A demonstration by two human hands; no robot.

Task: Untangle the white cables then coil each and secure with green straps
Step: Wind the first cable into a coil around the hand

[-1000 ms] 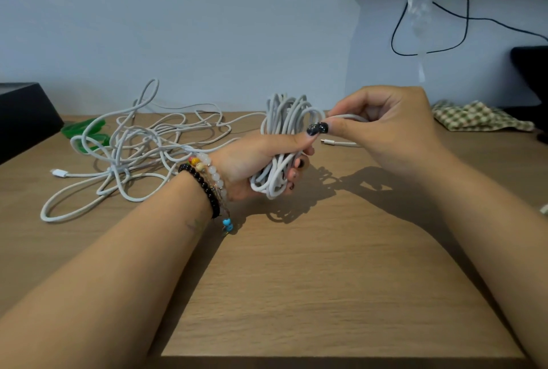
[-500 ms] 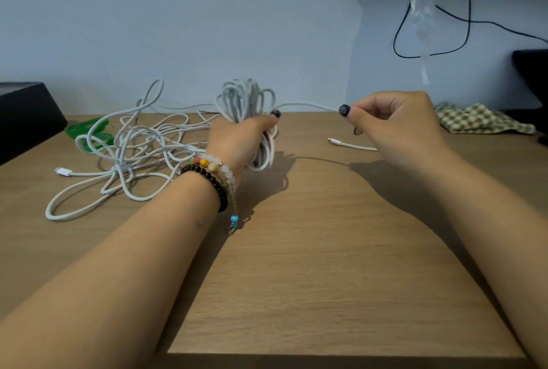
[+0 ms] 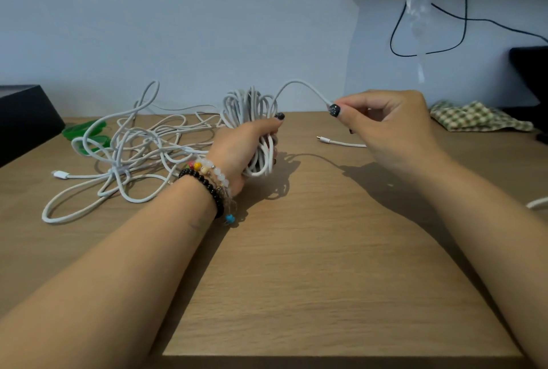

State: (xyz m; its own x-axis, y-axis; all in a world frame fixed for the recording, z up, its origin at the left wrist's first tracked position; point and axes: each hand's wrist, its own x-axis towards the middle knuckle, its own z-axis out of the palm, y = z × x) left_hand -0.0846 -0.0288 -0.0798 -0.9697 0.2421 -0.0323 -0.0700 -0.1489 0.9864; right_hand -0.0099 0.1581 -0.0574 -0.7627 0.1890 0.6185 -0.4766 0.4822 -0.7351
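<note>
The left hand (image 3: pixel 243 149) grips a coiled white cable (image 3: pixel 252 119), held upright just above the wooden table (image 3: pixel 326 265) near its centre. A free length arcs from the coil's top rightward to the right hand (image 3: pixel 385 122), which pinches it between thumb and forefinger. A connector end (image 3: pixel 324 139) lies on the table between the hands. The tangled white cables (image 3: pixel 127 155) rest at far left, partly covering the green straps (image 3: pixel 86 136). A checked cloth (image 3: pixel 477 116) lies at far right.
</note>
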